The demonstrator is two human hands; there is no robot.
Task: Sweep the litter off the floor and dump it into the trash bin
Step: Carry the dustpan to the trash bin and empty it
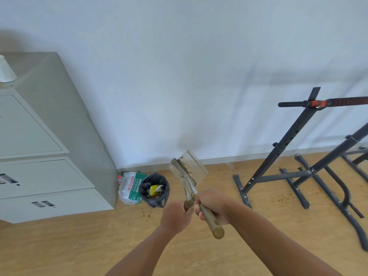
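Note:
My right hand [212, 206] grips the olive handle of a clear dustpan [194, 166], raised in the air with brown litter lying inside it. My left hand [175, 217] grips the handle of a small brush [176, 163] whose bristles rest against the pan's left side. Both tools are held together, up and to the right of the trash bin [155, 189]. The bin is small, lined with a black bag, and holds yellow and white scraps. Brown litter specks [146, 215] lie on the wooden floor in front of the bin.
A grey metal cabinet [59, 156] stands at the left, with a white cup [6, 71] on top. A big water jug in a plastic bag [130, 187] leans beside the bin. A black barbell rack [298, 156] fills the right side, with more specks [282, 197] under it.

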